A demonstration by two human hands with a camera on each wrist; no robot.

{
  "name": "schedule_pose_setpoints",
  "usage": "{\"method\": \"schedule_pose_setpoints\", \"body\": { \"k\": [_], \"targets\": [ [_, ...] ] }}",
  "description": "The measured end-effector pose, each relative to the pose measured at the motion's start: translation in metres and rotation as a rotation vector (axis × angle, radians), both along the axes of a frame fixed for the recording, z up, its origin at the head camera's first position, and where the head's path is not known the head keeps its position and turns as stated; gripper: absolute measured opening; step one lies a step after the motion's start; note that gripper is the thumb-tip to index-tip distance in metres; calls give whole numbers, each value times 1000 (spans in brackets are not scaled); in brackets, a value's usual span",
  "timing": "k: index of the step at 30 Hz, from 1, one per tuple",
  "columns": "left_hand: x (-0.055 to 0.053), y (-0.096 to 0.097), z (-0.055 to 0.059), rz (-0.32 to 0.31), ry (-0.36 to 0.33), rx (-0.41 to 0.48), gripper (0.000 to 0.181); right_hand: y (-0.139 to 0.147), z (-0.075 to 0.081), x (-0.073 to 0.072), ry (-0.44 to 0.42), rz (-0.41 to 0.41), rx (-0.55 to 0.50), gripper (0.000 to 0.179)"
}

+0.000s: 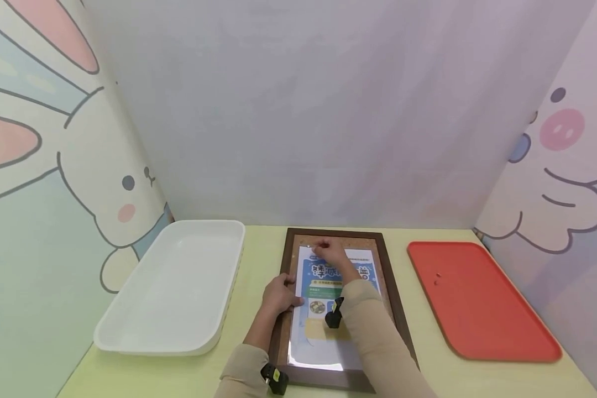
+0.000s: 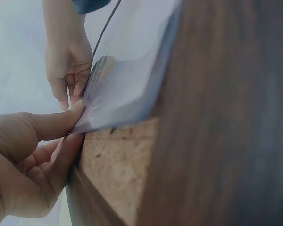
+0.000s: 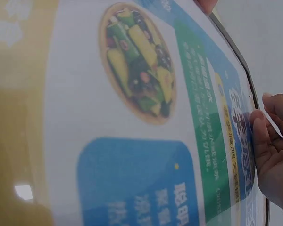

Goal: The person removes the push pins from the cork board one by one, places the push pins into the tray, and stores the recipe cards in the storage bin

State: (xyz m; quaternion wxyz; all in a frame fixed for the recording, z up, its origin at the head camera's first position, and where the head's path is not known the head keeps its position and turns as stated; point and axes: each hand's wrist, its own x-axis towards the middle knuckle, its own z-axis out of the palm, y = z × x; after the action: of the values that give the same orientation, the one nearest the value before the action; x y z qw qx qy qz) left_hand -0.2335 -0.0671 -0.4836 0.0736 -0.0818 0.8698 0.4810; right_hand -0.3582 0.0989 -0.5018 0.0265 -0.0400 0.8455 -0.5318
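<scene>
A printed poster (image 1: pixel 303 354) in a glossy clear cover lies on a brown-framed cork board (image 1: pixel 348 241). At the poster's left edge is my left hand (image 1: pixel 278 296), its thumb over the edge and its other fingers by the frame's left side. The left wrist view shows the thumb (image 2: pixel 56 123) overlapping the clear cover. Up at the poster's top left, my right hand (image 1: pixel 332 253) has its fingertips close together at the top edge, near a tiny shiny spot. I cannot tell whether anything is between them. Its palm (image 3: pixel 273 165) shows in the right wrist view.
A large white tray (image 1: pixel 169 287) stands left of the board. To the right lies a red tray (image 1: pixel 487 309) with two tiny round items (image 1: pixel 436 278) on it. A pale curtain (image 1: pixel 318 127) hangs behind, and cartoon-printed panels (image 1: pixel 30 265) flank the yellow table (image 1: pixel 258 243).
</scene>
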Motion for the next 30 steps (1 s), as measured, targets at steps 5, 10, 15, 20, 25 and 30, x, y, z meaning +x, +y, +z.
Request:
{"method": "schedule_pose_setpoints", "body": {
  "k": [5,10,15,20,25,30],
  "targets": [
    [-1,0,0,16,-1,-6,53,-7,4,1,89,-1,70,14],
    [0,0,1,14,22,-8,52,-13,4,2,71,-18,168,16],
    [3,1,2,18,24,-20,52,-17,2,0,51,-36,276,23],
    [3,4,2,17,23,-29,52,-17,4,-1,51,-52,306,21],
    [1,4,3,19,23,-38,52,-18,5,-2,37,-85,288,17],
    [2,2,3,15,19,-37,51,-20,4,-2,1,-111,279,16]
  ]
}}
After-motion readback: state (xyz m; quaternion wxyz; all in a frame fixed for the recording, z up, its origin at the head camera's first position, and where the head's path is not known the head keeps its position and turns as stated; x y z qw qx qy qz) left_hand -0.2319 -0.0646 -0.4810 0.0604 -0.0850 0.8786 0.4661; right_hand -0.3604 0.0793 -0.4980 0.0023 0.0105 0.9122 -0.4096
